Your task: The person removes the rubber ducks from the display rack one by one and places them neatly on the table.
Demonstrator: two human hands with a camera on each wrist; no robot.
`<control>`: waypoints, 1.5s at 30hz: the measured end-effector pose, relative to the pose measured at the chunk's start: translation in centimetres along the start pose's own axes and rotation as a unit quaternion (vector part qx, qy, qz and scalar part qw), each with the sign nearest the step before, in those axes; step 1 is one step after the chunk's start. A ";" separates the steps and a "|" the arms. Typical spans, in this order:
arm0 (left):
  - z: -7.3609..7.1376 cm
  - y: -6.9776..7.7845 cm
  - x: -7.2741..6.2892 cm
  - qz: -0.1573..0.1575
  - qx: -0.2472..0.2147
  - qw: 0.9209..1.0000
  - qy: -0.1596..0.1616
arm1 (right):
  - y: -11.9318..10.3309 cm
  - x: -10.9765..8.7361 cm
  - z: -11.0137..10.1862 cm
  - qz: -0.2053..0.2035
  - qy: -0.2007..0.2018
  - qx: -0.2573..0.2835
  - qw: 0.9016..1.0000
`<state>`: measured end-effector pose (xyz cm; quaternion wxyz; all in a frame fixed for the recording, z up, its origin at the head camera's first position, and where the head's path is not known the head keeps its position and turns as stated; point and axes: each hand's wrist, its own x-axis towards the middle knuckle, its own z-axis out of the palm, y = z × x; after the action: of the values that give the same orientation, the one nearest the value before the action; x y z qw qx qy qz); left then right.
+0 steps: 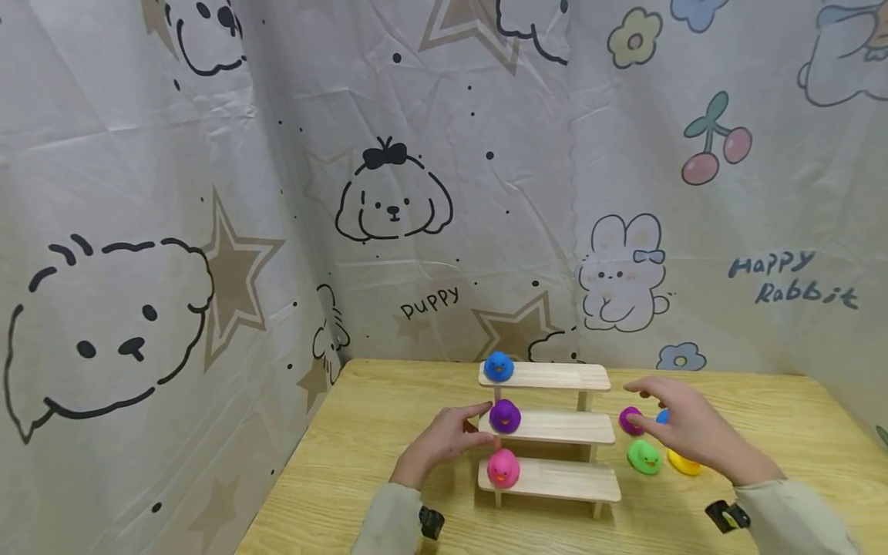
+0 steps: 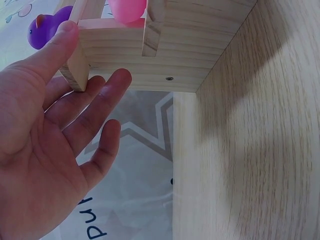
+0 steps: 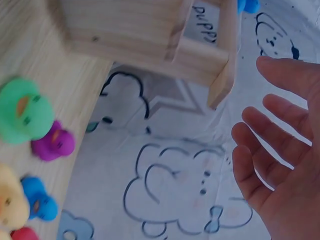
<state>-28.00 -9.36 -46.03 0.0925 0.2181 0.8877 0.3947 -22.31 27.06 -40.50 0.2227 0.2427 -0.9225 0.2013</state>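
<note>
A three-tier wooden shelf stands on the table. Its left ends bear a blue rubber duck on the top tier, a purple rubber duck in the middle and a pink rubber duck at the bottom. With thumb and index finger, my left hand holds the left end of the middle tier; the index fingertip is hidden behind the board in the left wrist view. To the right of the shelf, my right hand hovers, holding nothing, its fingers apart and loosely bent.
Near my right hand lie a magenta duck, a green duck, a yellow duck and another blue duck. A red thing shows partly in the right wrist view. A printed curtain hangs behind the table.
</note>
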 end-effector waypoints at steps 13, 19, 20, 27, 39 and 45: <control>-0.1 0.0 0.0 0.014 -0.003 1.000 0.001 | -3.4 4.4 2.2 -0.087 0.026 0.024 0.996; -0.1 0.1 -0.1 0.016 0.003 1.000 0.000 | -4.8 6.0 3.1 -0.098 0.016 0.033 0.995; 0.0 0.1 -0.1 0.016 0.004 1.000 0.000 | -4.9 6.2 3.2 -0.104 0.018 0.034 0.994; -0.1 0.0 -0.1 0.012 0.006 1.000 0.003 | -6.0 8.2 4.2 -0.125 0.019 0.045 0.991; 0.0 -0.2 -0.1 0.021 0.010 1.000 -0.003 | -6.9 10.8 6.0 -0.097 -0.026 0.082 0.991; -0.1 -0.2 -0.1 0.021 0.006 1.000 -0.004 | -7.3 11.5 6.7 -0.089 -0.028 0.102 0.990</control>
<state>-28.01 -9.53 -46.09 0.0863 0.2383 0.8851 0.3904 -29.52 13.89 -38.21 0.1878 0.3512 -0.8777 0.2666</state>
